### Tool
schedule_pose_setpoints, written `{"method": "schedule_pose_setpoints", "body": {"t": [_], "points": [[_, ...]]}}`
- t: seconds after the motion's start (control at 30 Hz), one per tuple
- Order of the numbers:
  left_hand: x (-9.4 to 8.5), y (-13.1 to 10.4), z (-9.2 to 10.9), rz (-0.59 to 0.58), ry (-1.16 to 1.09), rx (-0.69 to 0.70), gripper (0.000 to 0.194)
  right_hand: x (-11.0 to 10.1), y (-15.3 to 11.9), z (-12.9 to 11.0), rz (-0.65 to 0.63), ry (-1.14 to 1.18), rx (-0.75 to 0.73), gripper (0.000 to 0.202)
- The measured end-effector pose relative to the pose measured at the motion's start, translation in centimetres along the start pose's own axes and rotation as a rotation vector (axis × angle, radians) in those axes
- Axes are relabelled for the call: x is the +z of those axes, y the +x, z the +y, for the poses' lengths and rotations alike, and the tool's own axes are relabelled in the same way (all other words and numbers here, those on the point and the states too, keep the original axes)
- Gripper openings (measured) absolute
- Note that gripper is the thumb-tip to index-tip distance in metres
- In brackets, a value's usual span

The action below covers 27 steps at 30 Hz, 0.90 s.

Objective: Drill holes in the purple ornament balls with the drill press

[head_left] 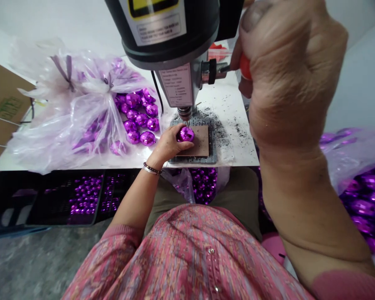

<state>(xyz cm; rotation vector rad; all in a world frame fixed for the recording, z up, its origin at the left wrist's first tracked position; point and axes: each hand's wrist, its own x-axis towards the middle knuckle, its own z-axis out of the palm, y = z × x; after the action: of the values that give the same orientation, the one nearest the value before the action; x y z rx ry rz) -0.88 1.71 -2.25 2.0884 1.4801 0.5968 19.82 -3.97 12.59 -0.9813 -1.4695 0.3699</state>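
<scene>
My left hand [171, 143] grips a shiny purple faceted ball [186, 134] between thumb and fingers, over a brown board [201, 141] on the drill press's grey base [212, 154]. Directly above the ball is the chuck [185, 113] of the drill press [175, 41]; the bit's tip is too small to make out against the ball. High on the right and close to the camera, my right hand [290, 71] is wrapped round the red knob [245, 66] of the press lever.
Loose purple balls [141, 120] and tied clear plastic bags [90, 112] lie on the white table [237, 146] at left. Dark shavings surround the base. Below are a black crate [65, 204] and a bag of purple balls [204, 183]; another bag [365, 204] stands at right.
</scene>
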Motion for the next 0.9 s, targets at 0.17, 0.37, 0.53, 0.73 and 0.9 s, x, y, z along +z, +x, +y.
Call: {"method": "schedule_pose_setpoints", "body": {"t": [0.17,0.37,0.53,0.73,0.9], "points": [[0.3,0.9,-0.6,-0.057,-0.033,0.07,0.073,-0.2,0.0,0.0,-0.003,0.034,-0.004,0.024],[1.3,0.7,-0.7,-0.075,-0.143,0.126,0.064,-0.1,0.1,-0.3,-0.007,0.041,0.02,0.028],[2.3,0.3,0.5,0.038,-0.105,-0.032,0.06,0.3,0.4,-0.4,0.016,0.088,0.085,0.03],[2.4,0.4,1.0,0.051,-0.044,-0.033,0.06,0.6,0.7,-0.5,0.032,0.086,0.103,0.029],[2.6,0.4,1.0,0.056,-0.045,-0.064,0.063,0.5,-0.1,0.1,0.053,-0.007,0.092,0.027]]}}
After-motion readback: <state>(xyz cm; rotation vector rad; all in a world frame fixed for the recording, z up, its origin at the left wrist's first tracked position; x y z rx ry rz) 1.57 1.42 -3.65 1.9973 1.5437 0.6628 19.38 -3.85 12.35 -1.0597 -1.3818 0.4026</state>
